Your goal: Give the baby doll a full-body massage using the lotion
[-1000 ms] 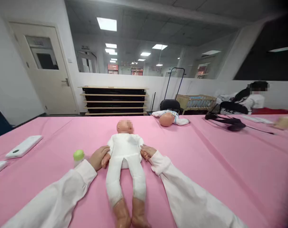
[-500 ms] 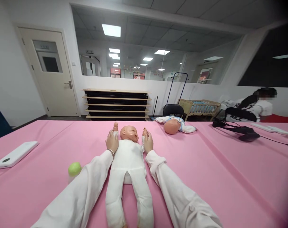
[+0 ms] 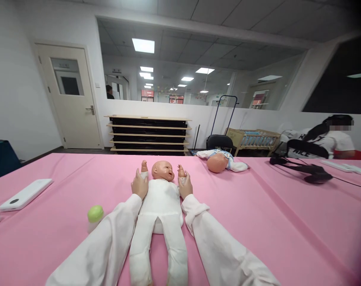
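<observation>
A baby doll [image 3: 162, 200] with a white cloth body lies on its back on the pink-covered table [image 3: 246, 222], its head away from me and turned to the right. My left hand [image 3: 140, 185] is closed round the doll's arm on the left side, and the small plastic hand sticks up above my fingers. On the other side my right hand [image 3: 185, 186] grips the doll's other arm, below its raised plastic hand. Both doll arms are bent upward beside the head. The doll's feet are cut off at the bottom of the view.
Left of my sleeve stands a bottle with a green cap [image 3: 95, 214]; a white device [image 3: 25, 194] lies farther left. A second doll [image 3: 219, 162] in white and blue clothes lies at the far edge. Black straps [image 3: 301, 169] rest at right, with a seated person [image 3: 326, 137] beyond.
My hands have slid slightly down the doll's arms, so more of its forearms shows. The whole scene sits a little lower as my head tilts up.
</observation>
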`<state>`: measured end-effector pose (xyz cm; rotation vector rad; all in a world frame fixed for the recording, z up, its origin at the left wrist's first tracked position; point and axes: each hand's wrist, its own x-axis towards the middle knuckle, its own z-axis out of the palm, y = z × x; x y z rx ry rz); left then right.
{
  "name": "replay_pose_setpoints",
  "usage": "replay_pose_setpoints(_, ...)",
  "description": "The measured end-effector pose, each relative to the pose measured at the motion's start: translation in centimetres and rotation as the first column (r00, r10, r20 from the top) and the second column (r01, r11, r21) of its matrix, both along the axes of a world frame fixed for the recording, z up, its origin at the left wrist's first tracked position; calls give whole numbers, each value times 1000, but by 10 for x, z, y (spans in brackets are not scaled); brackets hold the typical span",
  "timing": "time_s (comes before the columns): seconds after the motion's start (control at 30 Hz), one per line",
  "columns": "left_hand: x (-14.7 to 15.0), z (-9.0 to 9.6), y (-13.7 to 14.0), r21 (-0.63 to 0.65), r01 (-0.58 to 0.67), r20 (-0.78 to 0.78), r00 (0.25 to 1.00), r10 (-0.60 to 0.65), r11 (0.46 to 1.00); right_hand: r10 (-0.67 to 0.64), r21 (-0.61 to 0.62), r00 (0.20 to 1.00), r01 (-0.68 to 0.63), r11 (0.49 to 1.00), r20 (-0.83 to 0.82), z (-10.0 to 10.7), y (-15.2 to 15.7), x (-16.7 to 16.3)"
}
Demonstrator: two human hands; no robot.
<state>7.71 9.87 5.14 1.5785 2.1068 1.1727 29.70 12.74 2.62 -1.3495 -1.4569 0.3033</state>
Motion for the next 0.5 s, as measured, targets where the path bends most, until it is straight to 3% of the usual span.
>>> replay_pose_setpoints(0.1,-20,-8,-36,220,215,35,973,-227,952,288,104,956,-293,951,56,-11,-28,23)
replay_pose_setpoints(0.17,-36,-19,-60,306,460,-86,885,-458,833,458,106,878,-473,875,141,-21,-51,38)
replay_pose_setpoints(0.23,-51,-28,-82,267,643,-244,766,-595,718,541,66,825,-556,828,163,-32,-73,48)
replay_pose_setpoints(0.27,-57,-31,-91,236,690,-297,722,-625,685,555,44,817,-567,822,153,-37,-83,51)
replay_pose_setpoints(0.4,-69,-33,-119,144,752,-405,637,-655,643,582,11,799,-590,807,154,-50,-112,57)
replay_pose_setpoints(0.47,-68,-29,-127,116,791,-409,589,-697,601,597,32,780,-613,790,188,-49,-119,59)
replay_pose_setpoints(0.5,-66,-27,-128,132,788,-378,602,-704,602,596,54,777,-617,785,202,-46,-120,59)
